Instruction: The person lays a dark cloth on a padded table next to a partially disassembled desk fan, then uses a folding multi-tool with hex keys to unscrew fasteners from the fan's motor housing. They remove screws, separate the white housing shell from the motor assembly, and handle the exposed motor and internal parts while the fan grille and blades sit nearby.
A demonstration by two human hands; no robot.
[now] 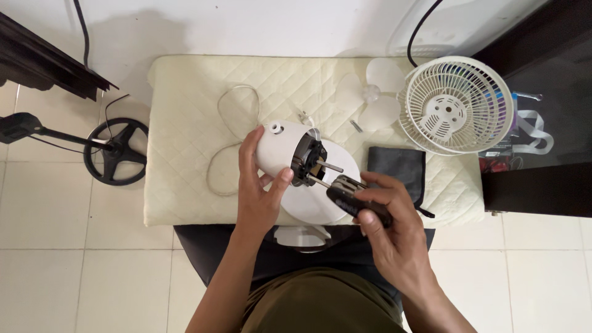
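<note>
1. Seen from above, a person sits on a white tiled floor (49, 216) before a cream quilted mat (185, 123), working on a small white fan that has been taken apart.
2. Their left hand (259, 191) is clamped around the white motor housing (280, 148), fingers over the top and thumb pressed by the dark exposed motor (307, 161), which faces right with its metal shaft sticking out.
3. Their right hand (388, 222) is closed around a black folding multi-tool (354, 197), whose metal tip touches the motor front.
4. The housing is held just above the fan's round white base (320, 197), at the mat's near edge.
5. Farther back on the mat lie translucent fan blades (376, 92), a white grille (455, 105) and a dark pouch (398, 166).
6. A loose white cord (237, 105) loops to the left of the housing.
</note>
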